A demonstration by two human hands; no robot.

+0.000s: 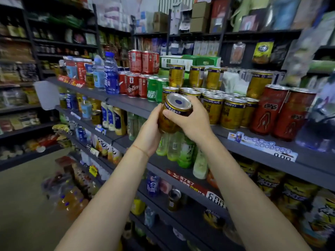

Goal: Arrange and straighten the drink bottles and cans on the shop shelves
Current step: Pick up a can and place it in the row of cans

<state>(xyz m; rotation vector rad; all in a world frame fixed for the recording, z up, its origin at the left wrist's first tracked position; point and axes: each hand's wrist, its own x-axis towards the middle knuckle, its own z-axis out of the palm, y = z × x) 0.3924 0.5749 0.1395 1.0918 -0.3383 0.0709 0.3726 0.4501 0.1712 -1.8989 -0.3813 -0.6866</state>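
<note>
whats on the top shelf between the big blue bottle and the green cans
Red cola cans stand between the blue bottle and the green cans, seen in the head view.

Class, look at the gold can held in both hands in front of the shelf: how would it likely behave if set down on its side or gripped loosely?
The gold can is a round cylinder, so on its side it would probably roll. Its glossy metal wall looks slippery, which may be why the left hand and right hand both grip it. It looks sealed, so likely heavy for its size.

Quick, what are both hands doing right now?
Left hand: closed around the side of the gold can.
Right hand: closed on the same gold can, near its top.
</note>
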